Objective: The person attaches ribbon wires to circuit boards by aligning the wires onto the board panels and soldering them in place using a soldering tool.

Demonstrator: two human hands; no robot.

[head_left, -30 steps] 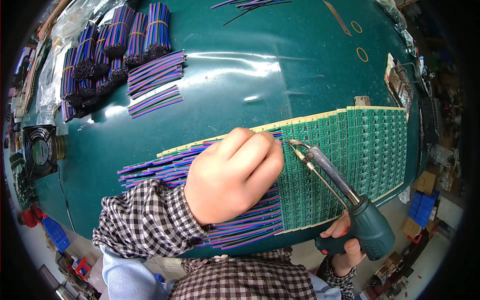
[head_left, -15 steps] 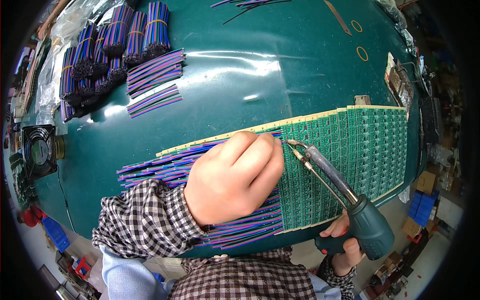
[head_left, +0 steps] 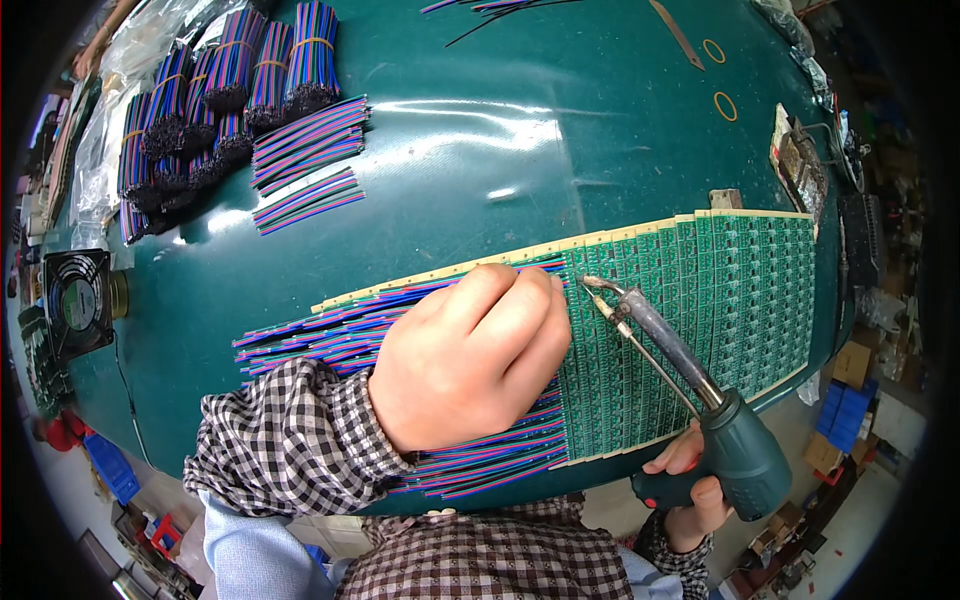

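My left hand is closed in a pinch over the board panels, its fingertips at the ends of the thin coloured wires; what it pinches is mostly hidden, but it seems to be a wire. My right hand grips the dark green handle of a soldering gun. The gun's bent tip and thin solder feed tube point at the boards, just right of my left fingertips. Under them lie overlapping green circuit board panels with pale edges. Rows of blue, red, green and black wires stretch left from the boards.
Rubber-banded wire bundles are heaped at the far left, with loose wires beside them. A small fan stands at the left edge. Rubber bands, a flat strip and a worn metal stand lie far right.
The soldering gun has shifted slightly right, and its tip has drawn a little away from my left fingertips. My left hand has barely moved.
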